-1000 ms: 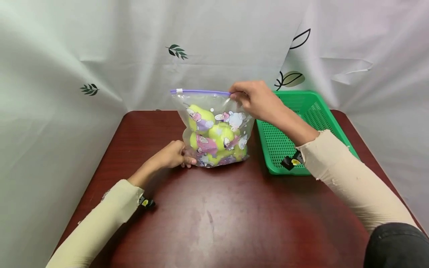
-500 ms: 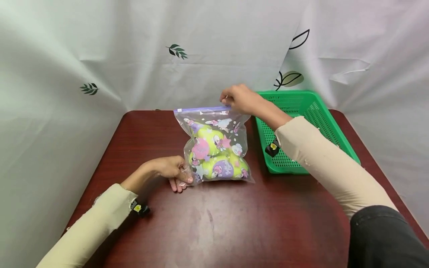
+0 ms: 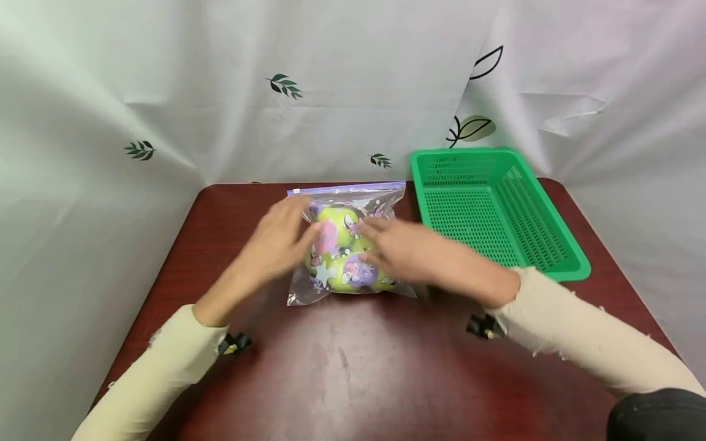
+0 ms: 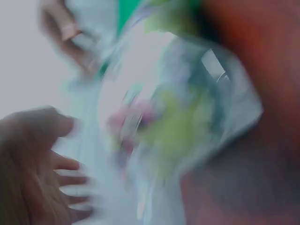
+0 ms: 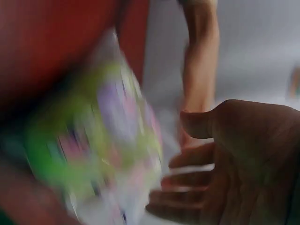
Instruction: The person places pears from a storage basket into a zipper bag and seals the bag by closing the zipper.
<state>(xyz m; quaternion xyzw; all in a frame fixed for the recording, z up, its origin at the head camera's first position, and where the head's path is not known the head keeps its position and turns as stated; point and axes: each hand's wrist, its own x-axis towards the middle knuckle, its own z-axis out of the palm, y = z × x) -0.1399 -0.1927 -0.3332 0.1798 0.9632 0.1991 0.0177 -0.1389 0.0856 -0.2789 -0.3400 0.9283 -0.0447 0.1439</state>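
Observation:
A clear zip bag with a purple slider strip and cartoon prints lies on the table. Several yellow-green pears show through its plastic. My left hand is over the bag's left side with thumb and fingers spread. On the opposite side, my right hand reaches across the bag's right part, fingers extended. Both wrist views are blurred. In the left one, the left hand shows loose fingers apart from the bag; in the right one, the right hand has straight fingers beside the bag.
A green plastic basket with perforated walls stands on the right of the dark red table, behind the right forearm. A pale curtain with leaf prints hangs close behind the table's far edge.
The bag has gone from standing upright to lying back on the table. My right hand has let go of its purple top and moved down; my left has left the lower corner and moved up.

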